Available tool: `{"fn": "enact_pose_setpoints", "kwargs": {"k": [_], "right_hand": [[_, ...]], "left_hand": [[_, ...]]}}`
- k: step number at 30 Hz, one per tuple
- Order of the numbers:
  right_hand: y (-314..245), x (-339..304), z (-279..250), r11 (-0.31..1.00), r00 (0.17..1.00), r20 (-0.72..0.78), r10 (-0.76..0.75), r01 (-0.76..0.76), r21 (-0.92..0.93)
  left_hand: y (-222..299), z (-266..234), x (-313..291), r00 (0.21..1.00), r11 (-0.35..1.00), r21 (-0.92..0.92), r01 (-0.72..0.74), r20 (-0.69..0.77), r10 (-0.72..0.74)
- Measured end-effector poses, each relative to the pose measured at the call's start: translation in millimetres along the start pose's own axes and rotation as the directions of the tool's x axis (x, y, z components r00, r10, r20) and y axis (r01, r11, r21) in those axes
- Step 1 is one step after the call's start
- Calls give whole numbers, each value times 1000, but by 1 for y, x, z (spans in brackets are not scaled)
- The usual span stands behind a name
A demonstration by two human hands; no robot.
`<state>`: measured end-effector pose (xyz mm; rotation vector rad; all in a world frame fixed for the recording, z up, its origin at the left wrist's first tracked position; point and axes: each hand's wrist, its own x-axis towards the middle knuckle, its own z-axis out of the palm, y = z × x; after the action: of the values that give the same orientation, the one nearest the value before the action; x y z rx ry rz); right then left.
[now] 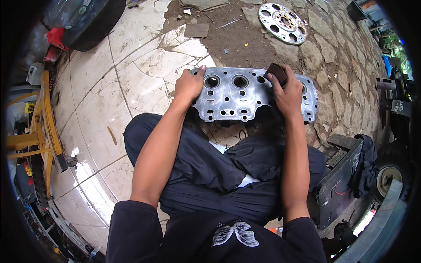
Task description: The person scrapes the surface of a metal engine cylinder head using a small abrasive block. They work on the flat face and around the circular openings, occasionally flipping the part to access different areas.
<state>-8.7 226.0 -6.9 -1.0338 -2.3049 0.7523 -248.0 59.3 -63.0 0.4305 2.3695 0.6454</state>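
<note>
Silver flat-faced metal cylinder head with round holes [256,90], just beyond the crossed, dark-trousered legs [193,153].
Left hand [189,85] clamps its left end; right hand [287,92] grips a dark brown rectangular block [275,72] over its far right part. Tipping the block could catch a hole rim; grit from the brown soil patch [223,39] could score the face; support unclear, so uneven pressure might rock it.

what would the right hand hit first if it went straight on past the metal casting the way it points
Likely the round metal disc lying on the ground beyond the metal casting; depth is unclear, so the right hand might pass above it.
</note>
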Motion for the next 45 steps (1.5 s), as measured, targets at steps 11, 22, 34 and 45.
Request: {"fn": "enact_pose_setpoints", "kwargs": {"k": [11, 22, 34, 45], "right_hand": [[12, 32, 11, 998, 991, 127, -42, 47, -35], [131, 35, -60, 804, 887, -57, 459, -387, 452], [188, 54, -24, 647, 829, 175, 532, -531, 547], [147, -47, -48, 742, 792, -118, 600, -495, 453]], "left_hand": [[-24, 21, 52, 989, 991, 118, 56, 128, -71], [-26, 19, 58, 992, 981, 195, 11, 120, -35], [-30, 23, 84, 987, 983, 184, -12, 157, -17], [-36, 21, 71, 983, 991, 98, -91, 166, 74]]}}
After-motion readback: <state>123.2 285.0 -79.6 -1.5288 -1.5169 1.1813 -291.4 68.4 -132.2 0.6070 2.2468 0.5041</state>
